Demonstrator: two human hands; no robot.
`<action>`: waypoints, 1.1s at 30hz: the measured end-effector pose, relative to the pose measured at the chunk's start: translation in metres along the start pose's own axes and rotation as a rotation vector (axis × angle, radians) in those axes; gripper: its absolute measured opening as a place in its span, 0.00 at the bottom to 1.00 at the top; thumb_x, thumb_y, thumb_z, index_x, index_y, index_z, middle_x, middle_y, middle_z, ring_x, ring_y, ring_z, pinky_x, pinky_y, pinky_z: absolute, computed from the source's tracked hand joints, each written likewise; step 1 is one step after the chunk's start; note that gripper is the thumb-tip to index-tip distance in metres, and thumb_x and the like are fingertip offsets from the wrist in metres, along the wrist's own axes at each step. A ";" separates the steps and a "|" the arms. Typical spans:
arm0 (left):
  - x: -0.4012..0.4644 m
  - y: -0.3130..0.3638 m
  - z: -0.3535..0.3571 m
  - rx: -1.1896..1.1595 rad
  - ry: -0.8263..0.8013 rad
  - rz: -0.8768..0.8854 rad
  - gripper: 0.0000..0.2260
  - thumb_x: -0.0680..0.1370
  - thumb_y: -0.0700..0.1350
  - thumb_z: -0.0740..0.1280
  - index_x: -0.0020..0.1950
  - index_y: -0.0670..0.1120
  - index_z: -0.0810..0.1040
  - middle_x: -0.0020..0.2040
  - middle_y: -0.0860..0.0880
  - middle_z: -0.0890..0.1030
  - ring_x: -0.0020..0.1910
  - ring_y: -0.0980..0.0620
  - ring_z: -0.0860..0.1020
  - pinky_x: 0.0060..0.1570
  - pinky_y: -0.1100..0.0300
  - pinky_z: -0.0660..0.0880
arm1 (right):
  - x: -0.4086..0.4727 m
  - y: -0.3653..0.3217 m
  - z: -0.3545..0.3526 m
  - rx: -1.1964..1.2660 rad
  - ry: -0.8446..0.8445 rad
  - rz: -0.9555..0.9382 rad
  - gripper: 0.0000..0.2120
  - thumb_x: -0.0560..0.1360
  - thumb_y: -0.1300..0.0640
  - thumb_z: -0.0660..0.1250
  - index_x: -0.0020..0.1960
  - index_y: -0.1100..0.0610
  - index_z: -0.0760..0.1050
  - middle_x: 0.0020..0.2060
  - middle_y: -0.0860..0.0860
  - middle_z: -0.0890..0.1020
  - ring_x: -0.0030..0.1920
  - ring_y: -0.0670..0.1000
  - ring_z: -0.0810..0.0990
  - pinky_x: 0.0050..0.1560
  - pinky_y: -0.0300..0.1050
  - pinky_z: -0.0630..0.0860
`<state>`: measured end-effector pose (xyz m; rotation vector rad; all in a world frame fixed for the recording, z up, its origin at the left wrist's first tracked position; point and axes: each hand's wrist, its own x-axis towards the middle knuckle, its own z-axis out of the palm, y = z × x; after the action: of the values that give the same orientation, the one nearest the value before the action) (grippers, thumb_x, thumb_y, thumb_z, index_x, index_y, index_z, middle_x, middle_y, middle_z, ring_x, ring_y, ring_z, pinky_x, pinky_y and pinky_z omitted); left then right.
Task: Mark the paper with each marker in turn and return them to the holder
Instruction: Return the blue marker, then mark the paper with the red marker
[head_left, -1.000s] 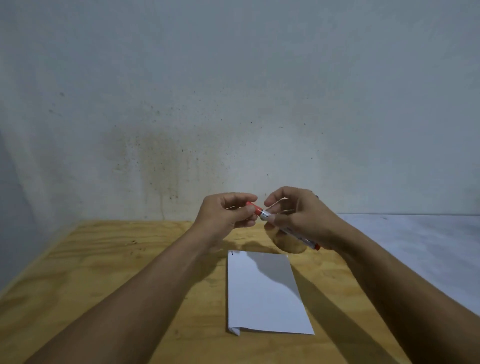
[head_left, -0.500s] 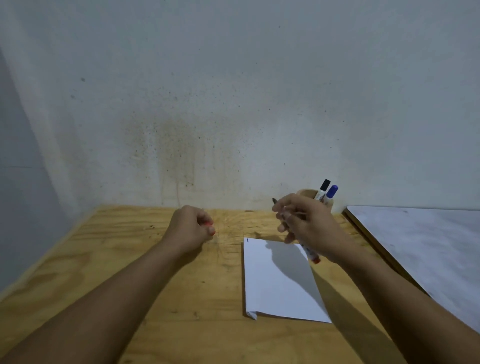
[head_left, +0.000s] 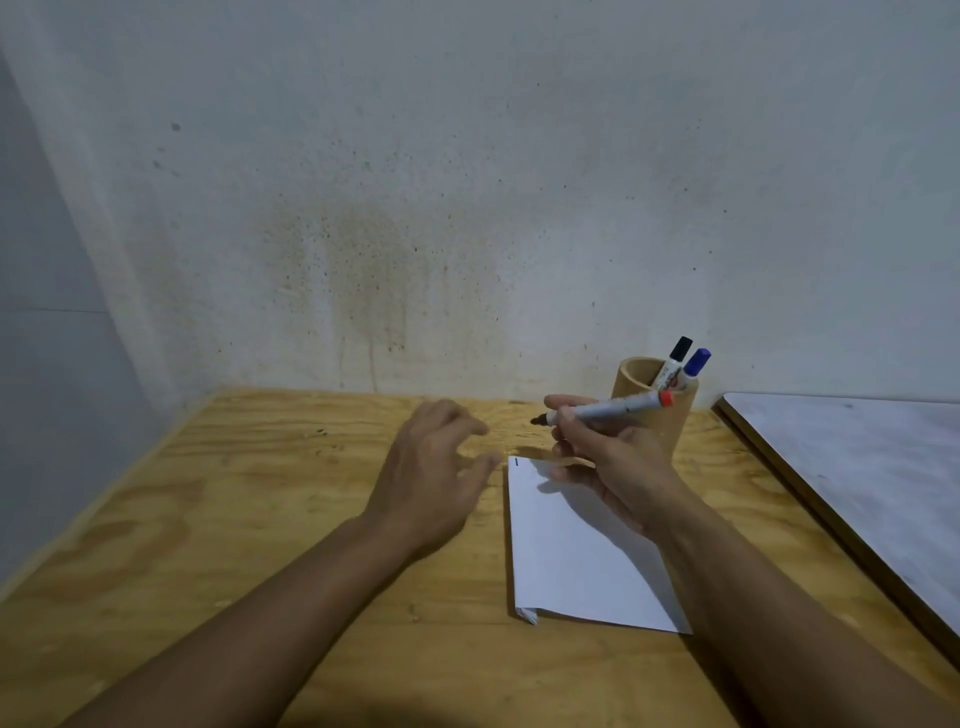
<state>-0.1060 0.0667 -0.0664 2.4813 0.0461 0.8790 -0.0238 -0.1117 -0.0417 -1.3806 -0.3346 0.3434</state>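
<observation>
My right hand (head_left: 613, 462) grips an uncapped marker with a red end (head_left: 618, 408), held nearly level above the top of the white paper (head_left: 582, 561), its dark tip pointing left. The paper lies on the plywood table and has a short blue stroke (head_left: 516, 461) at its top left corner. Behind my right hand stands the round wooden holder (head_left: 672, 434), with a black-capped marker (head_left: 676, 358) and a blue-capped marker (head_left: 696, 364) in it. My left hand (head_left: 431, 473) hovers left of the paper with its fingers apart and curled. No cap shows in it.
The plywood table (head_left: 234, 493) meets a stained wall at the back and a grey wall at the left. A white board (head_left: 857, 467) with a dark edge lies along the right side, close to the holder.
The hands pulled apart, the red cap coming off in my left hand. My right hand turned the marker level with its tip to the left. My left hand's fingers have spread and the cap is no longer seen.
</observation>
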 end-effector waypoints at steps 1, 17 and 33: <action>-0.004 0.007 0.001 -0.063 -0.071 0.016 0.15 0.74 0.53 0.68 0.58 0.49 0.79 0.54 0.54 0.75 0.52 0.57 0.71 0.51 0.58 0.74 | 0.003 0.004 0.001 -0.059 0.039 -0.002 0.12 0.75 0.57 0.69 0.54 0.63 0.81 0.40 0.56 0.83 0.38 0.50 0.82 0.36 0.44 0.83; -0.014 0.000 0.018 -0.051 -0.291 -0.019 0.23 0.68 0.59 0.72 0.59 0.49 0.81 0.56 0.53 0.80 0.55 0.55 0.73 0.56 0.51 0.74 | 0.014 0.036 0.002 -0.371 0.132 -0.181 0.05 0.67 0.67 0.75 0.41 0.66 0.80 0.38 0.65 0.84 0.42 0.64 0.85 0.46 0.61 0.83; -0.017 0.004 0.017 -0.033 -0.304 -0.021 0.24 0.69 0.60 0.71 0.60 0.48 0.80 0.57 0.53 0.79 0.56 0.55 0.72 0.56 0.51 0.74 | 0.015 0.043 -0.001 -0.383 0.088 -0.192 0.04 0.68 0.66 0.76 0.41 0.63 0.81 0.39 0.63 0.84 0.43 0.62 0.86 0.46 0.60 0.83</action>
<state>-0.1101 0.0524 -0.0861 2.5504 -0.0464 0.4824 -0.0114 -0.0993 -0.0836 -1.7169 -0.4728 0.0589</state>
